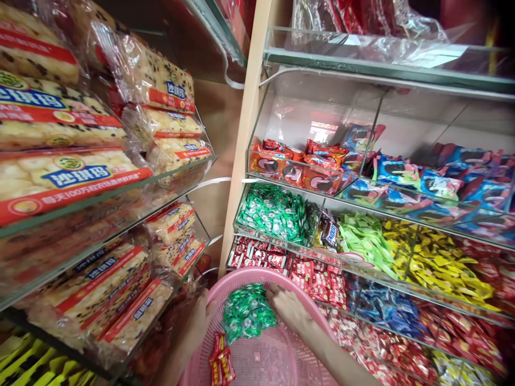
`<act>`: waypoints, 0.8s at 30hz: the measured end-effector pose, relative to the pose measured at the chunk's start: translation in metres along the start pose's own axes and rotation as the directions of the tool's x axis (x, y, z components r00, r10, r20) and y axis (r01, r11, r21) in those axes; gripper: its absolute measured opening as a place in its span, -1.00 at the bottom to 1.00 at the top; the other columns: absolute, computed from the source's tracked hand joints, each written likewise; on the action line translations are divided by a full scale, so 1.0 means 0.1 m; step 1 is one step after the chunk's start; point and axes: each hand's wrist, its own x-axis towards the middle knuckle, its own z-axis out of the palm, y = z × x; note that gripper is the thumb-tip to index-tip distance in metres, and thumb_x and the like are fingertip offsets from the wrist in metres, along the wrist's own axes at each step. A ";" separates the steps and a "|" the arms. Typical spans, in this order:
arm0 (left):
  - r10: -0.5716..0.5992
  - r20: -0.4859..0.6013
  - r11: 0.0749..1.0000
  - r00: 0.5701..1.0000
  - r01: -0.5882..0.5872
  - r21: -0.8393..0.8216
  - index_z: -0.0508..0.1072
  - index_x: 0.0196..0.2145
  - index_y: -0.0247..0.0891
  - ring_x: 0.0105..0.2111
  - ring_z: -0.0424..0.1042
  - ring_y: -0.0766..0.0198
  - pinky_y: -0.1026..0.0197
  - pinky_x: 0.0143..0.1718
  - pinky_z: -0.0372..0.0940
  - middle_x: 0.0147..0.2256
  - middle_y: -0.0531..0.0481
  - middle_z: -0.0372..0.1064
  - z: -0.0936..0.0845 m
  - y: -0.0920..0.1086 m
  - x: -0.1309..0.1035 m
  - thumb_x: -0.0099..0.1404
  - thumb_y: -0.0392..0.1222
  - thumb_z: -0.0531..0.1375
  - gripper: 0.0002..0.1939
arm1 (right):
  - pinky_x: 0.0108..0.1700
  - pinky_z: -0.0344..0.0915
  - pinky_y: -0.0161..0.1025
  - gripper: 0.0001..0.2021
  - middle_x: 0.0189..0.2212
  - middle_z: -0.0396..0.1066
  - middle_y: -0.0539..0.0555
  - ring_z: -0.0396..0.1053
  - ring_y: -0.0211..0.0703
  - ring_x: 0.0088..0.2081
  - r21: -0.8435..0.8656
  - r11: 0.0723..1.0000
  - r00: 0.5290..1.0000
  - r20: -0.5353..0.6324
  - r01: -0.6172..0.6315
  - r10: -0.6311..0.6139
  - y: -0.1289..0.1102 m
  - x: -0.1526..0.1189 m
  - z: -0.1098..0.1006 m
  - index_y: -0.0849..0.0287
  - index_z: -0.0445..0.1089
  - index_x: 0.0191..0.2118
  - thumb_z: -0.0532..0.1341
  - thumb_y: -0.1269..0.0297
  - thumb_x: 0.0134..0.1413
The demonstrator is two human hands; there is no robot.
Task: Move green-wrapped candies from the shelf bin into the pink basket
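"Where are the green sweets (247, 315)?"

"Inside the pink basket (251, 275), towards its far side; the basket's near edge is cut off. Red packets (221, 363) lie near them, their yellow lettering too blurred for me."

"And the hands?"

"The left hand (203, 313) grips the rim, its outer fingers hard to make out. The right hand (289, 310) is bent beside the green sweets, fingertips partly hidden; I can't tell whether it's closed on anything."

"Any readable labels?"

"沙琪玛 on the wrapped cakes (76, 174) at left, some cut off by the frame. One dark bar (332, 234) says Snickers. The clear bags (362, 21) up top are cropped."
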 end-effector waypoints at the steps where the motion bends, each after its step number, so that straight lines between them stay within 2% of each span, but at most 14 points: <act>1: -0.003 0.002 1.000 1.000 0.003 -0.004 0.37 -0.05 -0.31 -0.15 0.52 0.11 0.19 -0.22 0.28 -0.15 -0.22 0.52 0.00 0.00 0.00 0.40 -0.09 -0.14 -0.60 | -0.40 0.21 -0.28 -0.75 -0.12 0.47 0.17 0.45 -0.12 -0.35 0.008 1.000 1.000 0.009 -0.007 0.007 0.00 0.00 0.00 0.14 0.44 -0.28 0.04 0.53 0.17; 4: -0.011 0.003 1.000 1.000 0.011 -0.014 0.37 -0.05 -0.28 -0.14 0.52 0.16 0.22 -0.20 0.27 -0.13 -0.19 0.52 -0.01 0.00 -0.01 0.39 -0.11 -0.13 -0.62 | -0.37 0.22 -0.30 -0.74 -0.16 0.47 0.12 0.45 -0.14 -0.34 0.075 0.997 1.000 0.014 -0.005 0.004 0.01 -0.01 -0.02 0.12 0.43 -0.29 0.01 0.45 0.25; 8: -0.007 0.000 1.000 1.000 0.007 -0.008 0.37 -0.02 -0.30 -0.13 0.52 0.13 0.19 -0.19 0.28 -0.12 -0.22 0.52 -0.03 0.02 -0.02 0.40 -0.12 -0.14 -0.60 | -0.30 0.23 -0.32 -0.74 -0.18 0.46 0.09 0.45 -0.11 -0.24 0.170 0.985 1.000 -0.006 0.021 -0.020 0.04 -0.04 -0.06 0.10 0.43 -0.26 -0.01 0.30 0.32; 12: -0.028 0.019 1.000 0.999 0.028 -0.005 0.36 0.01 -0.32 -0.09 0.50 0.13 0.19 -0.15 0.28 -0.10 -0.24 0.50 -0.06 0.03 -0.03 0.40 -0.12 -0.12 -0.60 | -0.32 0.22 -0.33 -0.72 -0.22 0.46 0.10 0.44 -0.11 -0.26 0.200 0.980 1.000 -0.007 0.002 0.000 0.03 0.01 -0.05 0.13 0.43 -0.32 -0.01 0.32 0.31; 18: -0.023 -0.002 1.000 1.000 0.023 -0.018 0.38 -0.04 -0.28 -0.11 0.51 0.15 0.21 -0.17 0.26 -0.14 -0.20 0.52 -0.02 0.01 -0.01 0.40 -0.08 -0.13 -0.60 | -0.34 0.22 -0.32 -0.78 -0.23 0.46 0.10 0.45 -0.10 -0.28 0.255 0.967 0.996 -0.093 0.014 0.010 0.01 0.06 -0.01 0.12 0.42 -0.31 0.05 0.29 0.29; 21: -0.032 -0.015 0.999 0.999 0.032 0.004 0.38 -0.05 -0.26 -0.11 0.50 0.15 0.22 -0.19 0.25 -0.15 -0.18 0.52 0.01 -0.01 0.00 0.39 -0.07 -0.12 -0.61 | -0.38 0.21 -0.31 -0.78 -0.26 0.44 0.11 0.43 -0.12 -0.35 0.259 0.962 0.986 -0.161 0.086 -0.045 -0.04 0.04 -0.19 0.13 0.41 -0.28 0.06 0.21 0.30; 24: -0.020 -0.022 0.999 1.000 0.021 0.030 0.39 -0.08 -0.26 -0.14 0.51 0.14 0.20 -0.21 0.26 -0.17 -0.18 0.52 0.02 -0.02 0.01 0.40 -0.06 -0.13 -0.61 | -0.38 0.21 -0.30 -0.66 -0.31 0.40 0.10 0.39 -0.18 -0.39 0.248 0.953 0.951 -0.293 0.175 -0.098 -0.14 0.07 -0.61 0.14 0.40 -0.26 -0.04 0.10 0.35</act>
